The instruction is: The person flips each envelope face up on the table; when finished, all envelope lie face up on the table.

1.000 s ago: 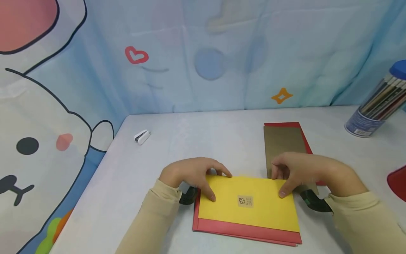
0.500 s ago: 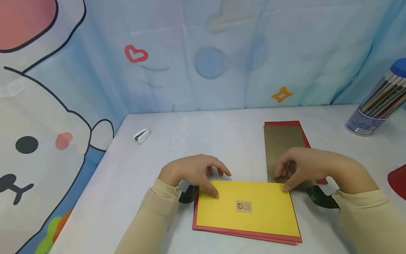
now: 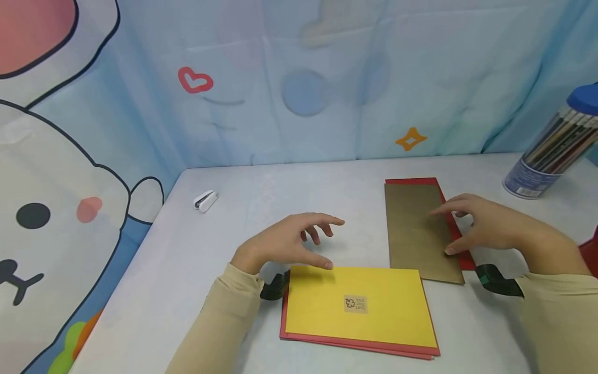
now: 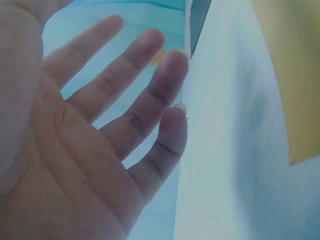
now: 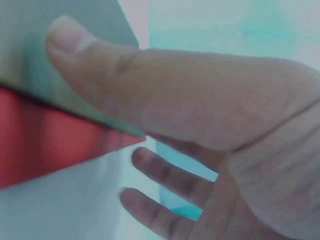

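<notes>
A flat yellow envelope-like paper (image 3: 322, 309) with a small "just for you" sticker (image 3: 355, 304) lies on red papers (image 3: 364, 346) near the front of the table. My left hand (image 3: 291, 241) hovers at its far left corner, fingers spread and relaxed, holding nothing. Behind and to the right, a gold-brown paper rectangle (image 3: 411, 228) lies over a red one (image 3: 452, 223). My right hand (image 3: 490, 224) hangs over their right edge with loose fingers and nothing held. In the right wrist view the thumb (image 5: 145, 85) overlaps the gold-brown paper.
A small white stapler-like tool (image 3: 205, 201) lies at the back left. A tilted clear tub of pencils (image 3: 556, 143) with a blue lid stands at the back right. A red object (image 3: 590, 252) shows at the right edge. A printed curtain (image 3: 261, 104) hangs behind the table.
Both hands have let go of the yellow paper, which now lies squarer on the red ones. My left hand rose slightly; my right hand moved right and away, over the gold-brown paper.
</notes>
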`<state>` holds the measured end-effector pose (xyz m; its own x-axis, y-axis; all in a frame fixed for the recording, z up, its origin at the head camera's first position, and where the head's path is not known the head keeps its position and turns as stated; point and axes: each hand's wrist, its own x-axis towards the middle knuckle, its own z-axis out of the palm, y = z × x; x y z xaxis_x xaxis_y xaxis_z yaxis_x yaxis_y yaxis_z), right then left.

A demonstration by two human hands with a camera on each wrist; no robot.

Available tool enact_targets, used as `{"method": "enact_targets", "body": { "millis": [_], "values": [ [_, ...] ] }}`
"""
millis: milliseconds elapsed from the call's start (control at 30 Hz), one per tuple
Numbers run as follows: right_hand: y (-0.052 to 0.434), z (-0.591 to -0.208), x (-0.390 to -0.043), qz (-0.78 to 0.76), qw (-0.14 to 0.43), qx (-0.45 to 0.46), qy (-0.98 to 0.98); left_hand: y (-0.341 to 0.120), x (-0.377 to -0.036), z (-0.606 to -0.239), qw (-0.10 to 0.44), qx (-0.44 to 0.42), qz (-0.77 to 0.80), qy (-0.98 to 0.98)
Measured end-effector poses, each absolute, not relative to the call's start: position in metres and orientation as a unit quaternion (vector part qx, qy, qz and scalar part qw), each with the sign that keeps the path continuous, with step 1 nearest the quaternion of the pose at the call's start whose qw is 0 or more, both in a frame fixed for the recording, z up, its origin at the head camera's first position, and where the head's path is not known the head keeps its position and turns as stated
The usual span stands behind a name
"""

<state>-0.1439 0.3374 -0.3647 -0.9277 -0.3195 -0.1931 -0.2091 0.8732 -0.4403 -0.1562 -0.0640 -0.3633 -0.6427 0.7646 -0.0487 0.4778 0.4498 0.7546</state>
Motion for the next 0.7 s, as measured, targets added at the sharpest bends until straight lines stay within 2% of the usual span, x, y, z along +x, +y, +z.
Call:
{"method": "enact_targets", "body": {
  "millis": [133,300,700],
  "values": [
    [0.344,-0.375,-0.148,-0.209,0.136,-0.125,0.960,-0.064,-0.157,-0.364,0.192,0.366,0.374,0.830],
    [0.344,-0.383,-0.153,-0.193,0.121,-0.153,0.962,-0.063,-0.158,-0.366,0.196,0.357,0.377,0.832],
    [0.311,-0.390,-0.160,-0.181,0.090,-0.158,0.966,-0.062,-0.159,-0.370,0.200,0.343,0.362,0.843]
  ]
}}
